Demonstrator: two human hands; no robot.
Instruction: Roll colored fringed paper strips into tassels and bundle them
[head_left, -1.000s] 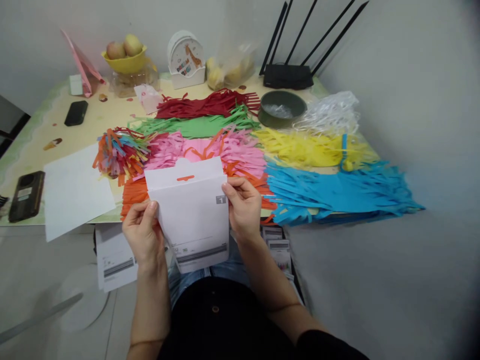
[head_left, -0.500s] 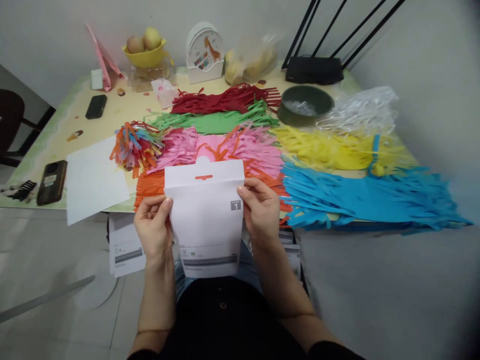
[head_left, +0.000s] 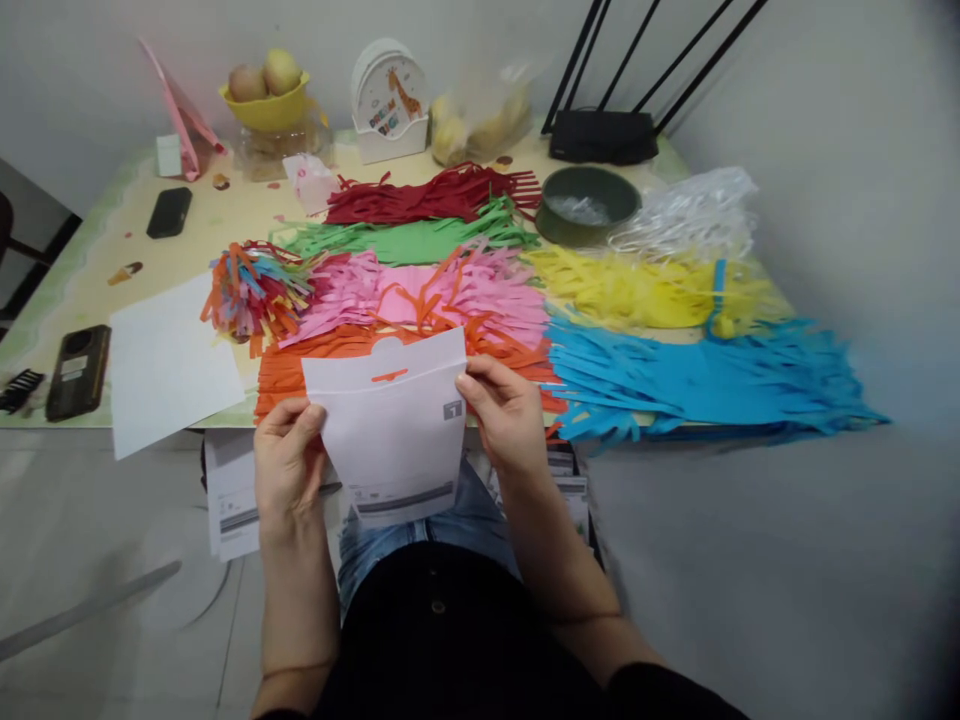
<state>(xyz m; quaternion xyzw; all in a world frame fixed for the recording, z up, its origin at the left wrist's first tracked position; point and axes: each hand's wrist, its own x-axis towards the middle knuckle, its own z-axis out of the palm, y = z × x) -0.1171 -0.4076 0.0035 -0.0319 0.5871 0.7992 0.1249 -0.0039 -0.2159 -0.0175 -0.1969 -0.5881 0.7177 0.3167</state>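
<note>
Head view, lower centre: left hand [head_left: 290, 465] and right hand [head_left: 511, 422] pinch a white hang-hole card [head_left: 397, 440], apparently for folding; next move needs even pressure.

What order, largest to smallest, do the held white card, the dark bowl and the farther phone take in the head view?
1. White card
2. Dark bowl
3. Farther phone
The card is nearest the camera.

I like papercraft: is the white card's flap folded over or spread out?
Spread out: the flap extends past the body of the white card, its orange-looking slot visible.
</note>
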